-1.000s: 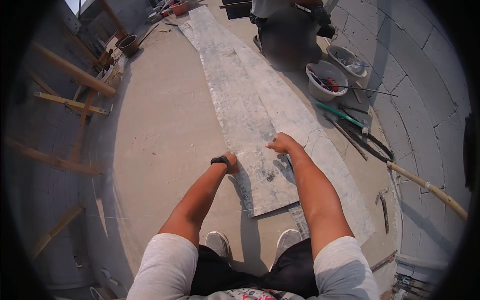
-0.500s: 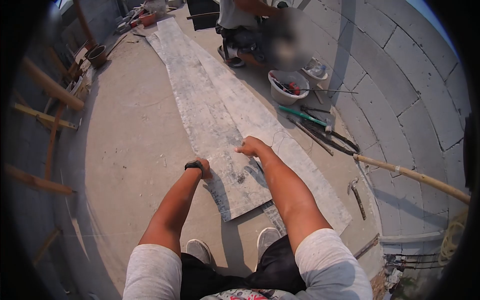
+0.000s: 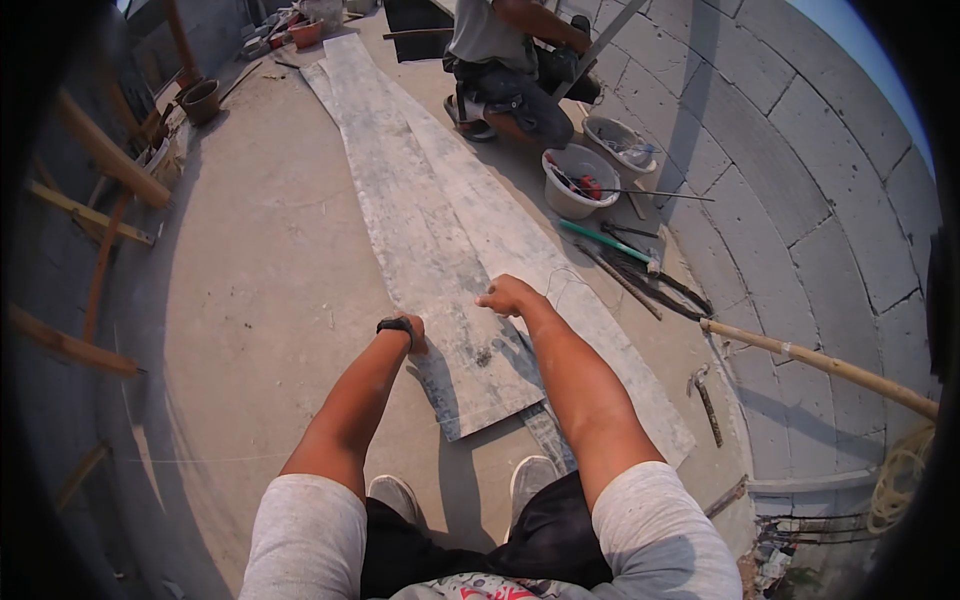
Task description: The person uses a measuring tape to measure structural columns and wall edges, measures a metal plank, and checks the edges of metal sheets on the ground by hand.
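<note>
Gripping board (image 3: 422, 235) – L hand (image 3: 416, 334) curled at edge, R hand (image 3: 508, 296) opp.

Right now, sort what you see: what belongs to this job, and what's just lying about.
Seemingly in the job:
- upper long board, with the left hand at its left edge and the right hand at its right
- lower board, partly beneath it

Apparently just lying about:
- claw hammer
- green-handled hammer
- tool-filled bucket
</note>
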Tool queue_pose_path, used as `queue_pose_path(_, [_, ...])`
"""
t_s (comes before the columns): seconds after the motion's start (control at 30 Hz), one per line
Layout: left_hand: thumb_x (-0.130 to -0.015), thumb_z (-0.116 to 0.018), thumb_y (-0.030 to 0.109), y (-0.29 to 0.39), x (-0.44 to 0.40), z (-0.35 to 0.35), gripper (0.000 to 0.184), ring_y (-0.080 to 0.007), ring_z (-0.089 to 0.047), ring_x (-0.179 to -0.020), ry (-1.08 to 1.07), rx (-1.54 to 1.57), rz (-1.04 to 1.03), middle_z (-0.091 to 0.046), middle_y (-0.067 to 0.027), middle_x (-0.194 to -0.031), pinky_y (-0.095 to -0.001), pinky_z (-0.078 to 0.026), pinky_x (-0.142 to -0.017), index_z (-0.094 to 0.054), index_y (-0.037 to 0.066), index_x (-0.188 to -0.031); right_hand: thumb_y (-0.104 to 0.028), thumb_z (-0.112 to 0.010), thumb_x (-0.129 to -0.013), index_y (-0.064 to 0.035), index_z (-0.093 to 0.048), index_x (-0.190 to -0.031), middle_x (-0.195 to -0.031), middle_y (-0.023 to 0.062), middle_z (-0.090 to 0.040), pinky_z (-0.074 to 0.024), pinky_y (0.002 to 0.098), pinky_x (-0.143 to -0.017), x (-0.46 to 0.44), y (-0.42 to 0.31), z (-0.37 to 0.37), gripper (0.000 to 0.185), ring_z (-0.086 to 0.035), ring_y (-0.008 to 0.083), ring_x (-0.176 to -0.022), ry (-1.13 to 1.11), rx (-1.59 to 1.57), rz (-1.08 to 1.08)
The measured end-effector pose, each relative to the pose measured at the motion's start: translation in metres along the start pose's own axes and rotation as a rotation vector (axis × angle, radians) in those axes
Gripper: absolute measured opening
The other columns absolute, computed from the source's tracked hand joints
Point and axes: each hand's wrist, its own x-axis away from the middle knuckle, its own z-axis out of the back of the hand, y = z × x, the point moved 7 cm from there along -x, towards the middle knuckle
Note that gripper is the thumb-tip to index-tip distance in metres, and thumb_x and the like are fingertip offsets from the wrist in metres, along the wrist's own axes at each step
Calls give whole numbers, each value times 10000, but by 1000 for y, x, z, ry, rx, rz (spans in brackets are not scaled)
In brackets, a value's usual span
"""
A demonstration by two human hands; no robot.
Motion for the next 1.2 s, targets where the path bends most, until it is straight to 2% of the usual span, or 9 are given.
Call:
queue_pose_path(0.13, [-745,-629,394,3,7,6,520,-304,-596,-1082,-42,-8,-18,-614,-165,-1169,-414,-499,-882,-629,65,-1148,-444,-622,-834,54,-674,-908,-782,187,-663,-500,389,-651,-2,0,-4,506,-649,267,-684,-6,-54,-46])
queue_pose_path(0.2, [-753,-612,375,1,4,4,499,-302,-603,-1072,-36,2,-9,-621,-164,-1158,-418,-503,-870,-632,69,-1146,-452,-618,-835,62,-672,-910,-788,192,-664,-498,394,-661,-2,-5,-3,522,-647,275,-694,-1,15,-7])
queue_pose_path(0.83, [-749,-648,381,-7,-9,-7,520,-314,-575,-1113,-48,63,11,-561,-179,-1247,-426,-488,-896,-621,67,-1162,-458,-619,-829,49,-678,-889,-775,193,-663,-499,409,-682,-3,-4,-10,514,-648,295,-709,-29,59,-18])
queue_pose_path(1.2, [-744,-623,370,-5,-6,-4,502,-308,-587,-1093,-15,54,-7,-613,-190,-1156,-410,-491,-889,-635,38,-1121,-449,-621,-829,40,-675,-936,-817,204,-666,-495,417,-714,-8,-8,-11,504,-654,294,-735,-19,72,-24])
